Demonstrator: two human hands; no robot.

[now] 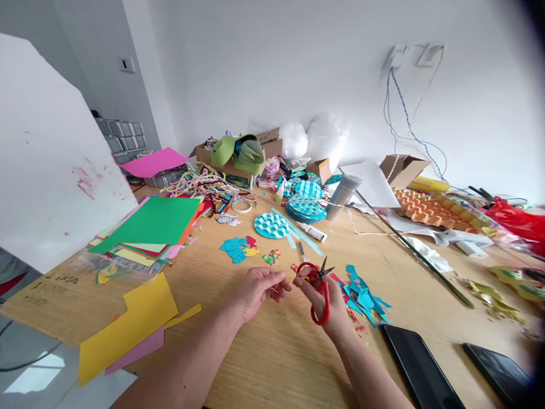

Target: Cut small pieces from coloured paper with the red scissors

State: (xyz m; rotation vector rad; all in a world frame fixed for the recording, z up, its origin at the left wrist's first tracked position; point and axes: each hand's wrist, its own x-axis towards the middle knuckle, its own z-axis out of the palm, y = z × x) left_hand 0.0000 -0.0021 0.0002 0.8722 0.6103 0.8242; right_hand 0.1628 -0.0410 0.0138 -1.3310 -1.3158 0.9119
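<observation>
Scissors point(320, 287) with red handles sit in the right hand point(330, 309), whose fingers close around the loops — the blades point up and away, slightly parted. The left hand point(255, 289) is just beside it, thumb and forefinger pressed together on a tiny yellow scrap point(275, 290), too small to make out further. Both hands hover low over the wooden table point(272, 358), near its front edge. Just right of the scissors lies a heap of blue paper offcuts point(361, 295). Beyond the hands lie a blue fish cut-out point(235, 249) and a round blue disc point(271, 225). A yellow sheet point(136, 318) lies well apart to the left — behind it, a green sheet point(153, 221) tops a stack.
</observation>
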